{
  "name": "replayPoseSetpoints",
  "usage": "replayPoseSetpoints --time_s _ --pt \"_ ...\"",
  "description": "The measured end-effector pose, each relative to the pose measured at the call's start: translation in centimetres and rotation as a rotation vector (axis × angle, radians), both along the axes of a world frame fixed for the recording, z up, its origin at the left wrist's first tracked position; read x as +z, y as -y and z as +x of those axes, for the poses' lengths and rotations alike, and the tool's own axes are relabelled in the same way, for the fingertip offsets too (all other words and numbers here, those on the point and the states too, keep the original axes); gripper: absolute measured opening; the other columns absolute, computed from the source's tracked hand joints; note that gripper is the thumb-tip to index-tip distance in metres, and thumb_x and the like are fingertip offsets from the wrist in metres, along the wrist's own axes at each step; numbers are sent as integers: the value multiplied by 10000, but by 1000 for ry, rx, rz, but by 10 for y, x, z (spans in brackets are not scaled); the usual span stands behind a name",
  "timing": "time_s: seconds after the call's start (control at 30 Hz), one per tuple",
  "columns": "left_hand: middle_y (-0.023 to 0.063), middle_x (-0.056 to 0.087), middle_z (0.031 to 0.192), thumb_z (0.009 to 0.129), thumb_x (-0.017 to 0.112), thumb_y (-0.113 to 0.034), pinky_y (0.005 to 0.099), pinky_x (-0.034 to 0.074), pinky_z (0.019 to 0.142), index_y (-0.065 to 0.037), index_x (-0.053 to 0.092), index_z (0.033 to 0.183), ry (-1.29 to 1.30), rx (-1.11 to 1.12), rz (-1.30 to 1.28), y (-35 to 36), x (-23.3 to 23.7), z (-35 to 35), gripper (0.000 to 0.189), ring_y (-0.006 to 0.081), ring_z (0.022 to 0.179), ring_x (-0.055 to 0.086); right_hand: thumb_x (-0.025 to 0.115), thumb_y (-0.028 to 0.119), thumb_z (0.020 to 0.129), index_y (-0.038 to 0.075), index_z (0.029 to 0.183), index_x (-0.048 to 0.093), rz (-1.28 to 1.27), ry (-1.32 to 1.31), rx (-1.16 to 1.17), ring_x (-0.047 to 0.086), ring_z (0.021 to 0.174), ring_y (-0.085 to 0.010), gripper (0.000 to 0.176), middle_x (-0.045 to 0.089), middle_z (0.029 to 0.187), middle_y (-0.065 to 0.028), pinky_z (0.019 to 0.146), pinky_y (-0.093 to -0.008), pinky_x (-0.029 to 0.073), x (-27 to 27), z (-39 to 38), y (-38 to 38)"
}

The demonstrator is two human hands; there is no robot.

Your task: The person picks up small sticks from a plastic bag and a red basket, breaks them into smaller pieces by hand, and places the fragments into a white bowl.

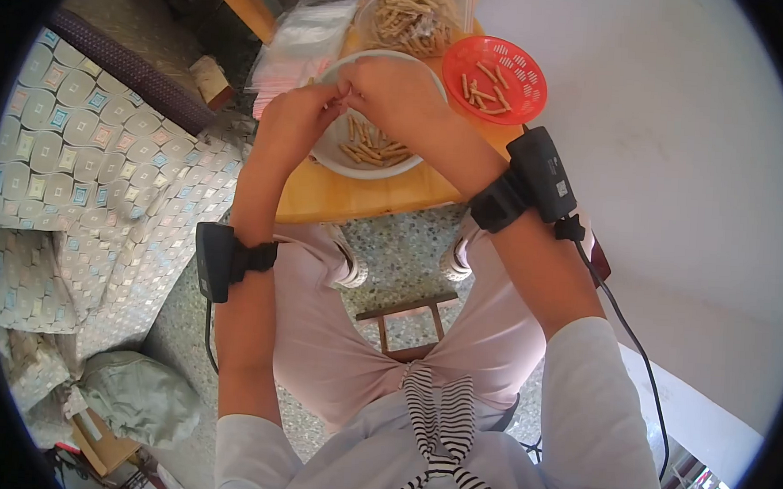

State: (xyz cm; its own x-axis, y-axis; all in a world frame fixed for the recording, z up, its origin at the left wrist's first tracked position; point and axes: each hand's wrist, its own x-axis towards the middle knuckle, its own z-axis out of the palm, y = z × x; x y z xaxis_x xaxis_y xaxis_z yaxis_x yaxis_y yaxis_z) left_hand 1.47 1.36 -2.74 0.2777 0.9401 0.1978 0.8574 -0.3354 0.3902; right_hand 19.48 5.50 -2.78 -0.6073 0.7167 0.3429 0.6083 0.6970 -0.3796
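Left hand: the left hand [303, 114] is above the left rim of the bowl, fingers bent and pinched in; whether a piece is between them cannot be told.
Right hand: the right hand [375, 82] is over the bowl, fingertips meeting those of the left hand; its grasp is hidden.
Bowl: round white bowl [369, 174] on the yellow-brown wooden bench [323, 204], with thin, tan, stick-shaped pieces [374, 148] lying loose inside.
Basket: round red perforated plastic basket [542, 95], right of the bowl, holding several more pieces.
Bag: clear plastic bag [414, 17] full of similar pieces, beyond the bowl.
Stack: flat clear plastic bags with pink edges [306, 41], left of the filled bag.
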Motion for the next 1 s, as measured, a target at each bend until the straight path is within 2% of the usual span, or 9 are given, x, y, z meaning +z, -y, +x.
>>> replayPoseSetpoints --time_s 0.13,0.23,0.4,0.47,0.53,0.63,0.7,0.77,1.0 --pt "155 711 914 878 701 -204 439 513 735 -105 707 1056 74 78 -15 -1 7 -8 204 374 845 671 672 234 874 120 936 678 20 -249 137 678 877 -308 131 684 933 -78 740 -426 529 7 0 2" --pt "163 708 915 891 691 -216 442 510 732 -95 699 1053 86 45 10 -4 -3 -15 203 383 859 665 649 236 891 123 925 674 60 -265 236 675 863 -304 121 676 912 -65 732 -427 527 10 -1 3" --pt "163 700 907 910 680 -250 438 502 732 -82 684 1030 -3 21 -43 -6 -6 -10 207 384 884 657 625 216 896 124 913 683 125 -210 202 681 852 -304 110 681 921 -69 723 -423 531 12 -1 4" --pt "162 690 892 919 672 -283 433 494 720 -74 678 1008 97 67 -9 -4 -2 -8 227 381 865 649 624 206 890 126 911 689 142 -206 189 685 847 -306 105 686 925 -73 722 -424 534 16 -1 4" --pt "180 689 901 924 673 -258 419 497 731 -55 679 1018 126 64 -56 -3 10 -2 224 384 855 650 644 196 861 128 911 697 141 -222 4 694 832 -307 100 694 926 -80 702 -422 541 20 1 7" --pt "193 688 902 932 672 -250 402 497 733 -37 684 1028 104 74 -116 1 22 3 234 376 828 648 663 210 841 131 917 700 146 -265 -86 698 823 -307 117 696 888 -83 685 -428 545 25 8 5" --pt "188 688 895 936 671 -267 398 494 725 -39 688 1030 53 84 -127 1 22 3 248 366 810 644 665 228 844 131 920 702 101 -218 -66 698 823 -306 129 697 873 -81 682 -431 544 26 11 2" --pt "134 665 796 937 649 -328 432 475 677 -108 697 998 -12 91 -82 0 17 0 234 352 769 636 668 246 848 130 922 703 57 -169 -49 697 822 -305 142 699 858 -78 680 -433 544 25 13 1" --pt "138 682 814 923 666 -331 427 484 677 -123 719 1015 16 26 -9 1 9 3 233 352 770 649 675 253 857 125 911 699 116 -155 47 693 817 -314 141 701 851 -90 680 -430 541 16 10 3"
